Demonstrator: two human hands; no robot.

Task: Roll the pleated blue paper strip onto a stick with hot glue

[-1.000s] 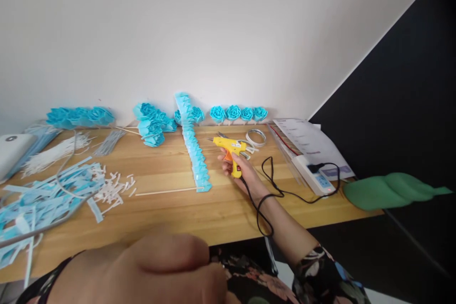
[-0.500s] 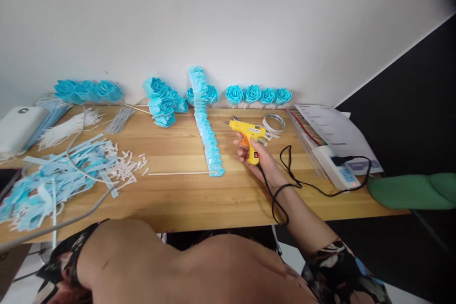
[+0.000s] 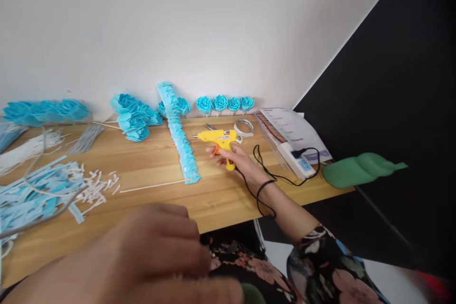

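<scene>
My right hand (image 3: 237,156) grips a yellow hot glue gun (image 3: 219,137), fingers around its handle beside the orange trigger. The nozzle points left, just right of a long strip of overlapping light-blue folded pieces (image 3: 180,137). This strip runs from the wall down across the table, and a thin pale stick (image 3: 153,186) lies at its near end. Very close to the camera, my left hand (image 3: 153,251) looms large and blurred, fingers curled. A dark green bit (image 3: 252,293) shows at its thumb tip; I cannot make out what it is.
Blue paper flowers (image 3: 220,103) line the wall. At left lie blue paper strips (image 3: 46,194) and white clippings. A tape roll (image 3: 243,127) sits behind the glue gun. To the right are a power strip (image 3: 299,164), papers (image 3: 295,128) and a green bottle (image 3: 347,171); a black cord trails across.
The view has turned right, so the table's things appear farther left. My left hand has come into view at the bottom, where an arm was before. The glue gun stays in my right hand.
</scene>
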